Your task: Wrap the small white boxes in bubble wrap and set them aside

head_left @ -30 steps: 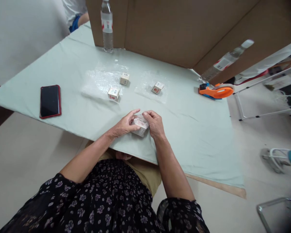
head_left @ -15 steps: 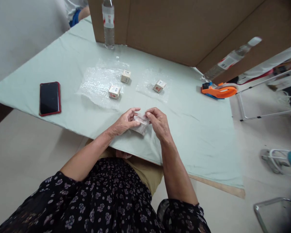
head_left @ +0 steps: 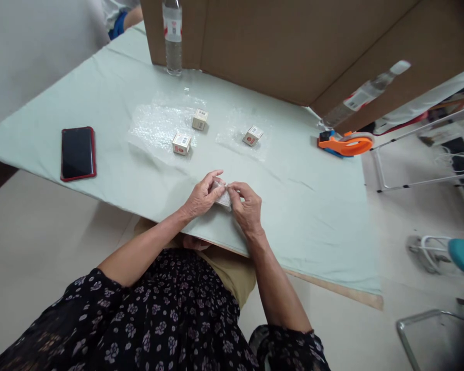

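Both my hands hold one small box wrapped in bubble wrap [head_left: 224,198] just above the near part of the pale green table [head_left: 317,206]. My left hand [head_left: 201,198] grips its left side with curled fingers. My right hand [head_left: 247,206] pinches its right side, and most of the box is hidden between the fingers. Farther back, two small white boxes [head_left: 181,144] [head_left: 200,119] sit on a sheet of bubble wrap [head_left: 154,123]. A third box [head_left: 252,136] rests on another sheet of bubble wrap [head_left: 235,129].
A black phone in a red case [head_left: 78,153] lies at the left. An orange tape dispenser [head_left: 346,144] sits at the right edge. A water bottle [head_left: 174,36] stands by a cardboard wall [head_left: 274,46]; a second bottle [head_left: 365,93] leans at the right. Another person's arm [head_left: 126,18] shows at the top left.
My hands have drawn closer together around the wrapped box, hiding more of it. The view has shifted slightly; the other things on the table have stayed put.
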The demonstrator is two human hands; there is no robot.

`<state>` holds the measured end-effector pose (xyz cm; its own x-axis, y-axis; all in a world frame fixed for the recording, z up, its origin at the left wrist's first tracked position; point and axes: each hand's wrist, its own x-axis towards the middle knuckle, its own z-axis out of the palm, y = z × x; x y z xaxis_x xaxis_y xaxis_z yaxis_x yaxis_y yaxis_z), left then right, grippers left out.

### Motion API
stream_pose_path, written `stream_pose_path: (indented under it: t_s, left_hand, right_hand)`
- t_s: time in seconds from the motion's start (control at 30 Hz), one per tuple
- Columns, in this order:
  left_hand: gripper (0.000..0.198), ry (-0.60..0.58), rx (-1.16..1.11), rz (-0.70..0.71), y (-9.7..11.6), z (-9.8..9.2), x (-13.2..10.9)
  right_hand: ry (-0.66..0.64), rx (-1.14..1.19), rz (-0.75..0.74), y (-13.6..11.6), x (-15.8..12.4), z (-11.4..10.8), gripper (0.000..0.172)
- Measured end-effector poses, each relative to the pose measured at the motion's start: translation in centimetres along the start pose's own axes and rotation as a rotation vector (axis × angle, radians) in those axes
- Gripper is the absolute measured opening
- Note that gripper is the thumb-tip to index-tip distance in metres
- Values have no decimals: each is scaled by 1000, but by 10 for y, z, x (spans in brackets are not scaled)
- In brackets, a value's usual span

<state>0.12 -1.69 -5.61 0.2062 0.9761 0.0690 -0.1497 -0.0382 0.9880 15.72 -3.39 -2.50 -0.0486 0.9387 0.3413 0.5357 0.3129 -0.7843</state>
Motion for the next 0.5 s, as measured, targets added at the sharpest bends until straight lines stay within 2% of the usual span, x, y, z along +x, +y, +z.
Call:
stream_pose_path:
  t_s: [0.13, 0.27, 0.5]
  left_hand:
    - [64, -51, 34, 15, 2, -4, -3]
    - [61, -22, 97, 14, 6, -4, -5]
    - [59, -4, 135, 33, 7, -2, -5]
  right_hand:
    - [8, -20, -1, 4, -1, 3, 19]
    - [5, -73, -33, 6, -2, 4, 20]
    - [10, -299, -207, 9, -1, 1, 22]
